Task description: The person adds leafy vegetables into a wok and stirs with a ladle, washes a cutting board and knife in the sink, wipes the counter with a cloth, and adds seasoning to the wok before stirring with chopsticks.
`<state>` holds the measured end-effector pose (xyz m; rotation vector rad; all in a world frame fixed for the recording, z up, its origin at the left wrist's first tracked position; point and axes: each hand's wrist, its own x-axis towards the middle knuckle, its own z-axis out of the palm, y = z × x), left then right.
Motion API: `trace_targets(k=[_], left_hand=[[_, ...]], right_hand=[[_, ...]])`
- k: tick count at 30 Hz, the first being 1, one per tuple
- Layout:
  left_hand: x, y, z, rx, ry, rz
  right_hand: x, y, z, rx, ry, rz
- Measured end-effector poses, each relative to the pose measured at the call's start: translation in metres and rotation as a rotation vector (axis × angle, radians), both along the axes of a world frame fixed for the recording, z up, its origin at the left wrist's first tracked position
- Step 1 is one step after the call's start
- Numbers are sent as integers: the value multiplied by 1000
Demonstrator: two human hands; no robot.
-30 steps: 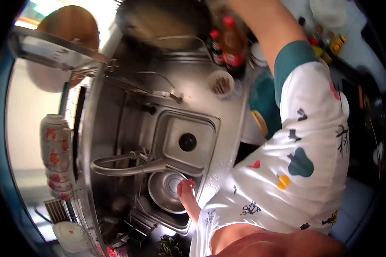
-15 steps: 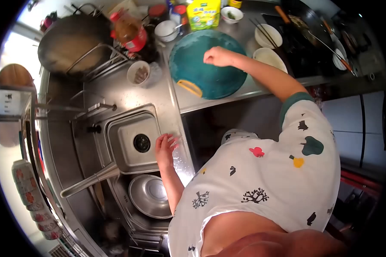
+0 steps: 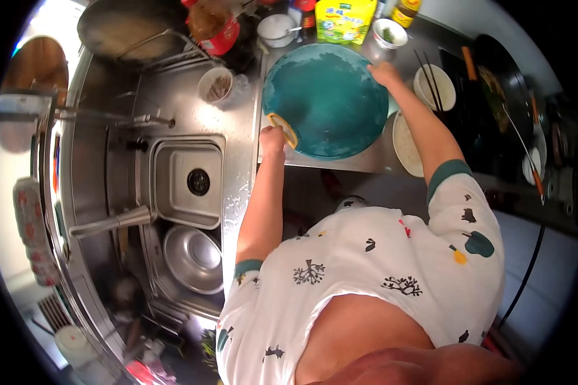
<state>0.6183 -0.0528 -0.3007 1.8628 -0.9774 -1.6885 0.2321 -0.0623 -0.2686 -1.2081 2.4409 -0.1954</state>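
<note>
Two bare hands, both at the round green board (image 3: 331,96). Board lies on the steel counter (image 3: 376,154), to the right of the sink (image 3: 226,186); patchy, wet-looking surface, yellow-edged handle (image 3: 284,131) at its near left.

Left hand (image 3: 272,138): fingers curled closed at the yellow edging; exact wrap of the fingertips too small to tell. Right hand (image 3: 383,74): narrow grasp on the board's far right rim, fingers partly hidden.

Beyond the board: white bowl with a spoon (image 3: 276,30), yellow pouch (image 3: 345,20) standing upright, small bowl of chopped greens (image 3: 390,33), bottle with a yellow label (image 3: 406,11). Right side: pale bowl (image 3: 444,90) with two dark chopsticks (image 3: 433,78) laid across it; a second, larger bowl (image 3: 404,144) near the board, partly covered by the right forearm. Farther right, wok (image 3: 510,83) on the stove, food inside.

Left side: cup of brown pieces (image 3: 214,86) on the steel, near a red-labelled bottle (image 3: 217,33). Sink has two basins. Drain (image 3: 198,182) shows in the far one; metal bowl (image 3: 194,258) sits tilted in the near one. Tap (image 3: 112,223) reaches in from the left, between the two.
</note>
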Motion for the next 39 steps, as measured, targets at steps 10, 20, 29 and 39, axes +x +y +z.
trace_targets(k=[10, 20, 29, 39], left_hand=[[26, 32, 17, 85, 171, 60], [258, 203, 61, -194, 1366, 398], [389, 314, 67, -342, 928, 945], [347, 432, 75, -717, 740, 1459]], right_hand=[[-6, 37, 27, -346, -890, -51], [244, 14, 97, -313, -1085, 199], [553, -59, 67, 137, -771, 1130], [642, 17, 105, -139, -1068, 1335]])
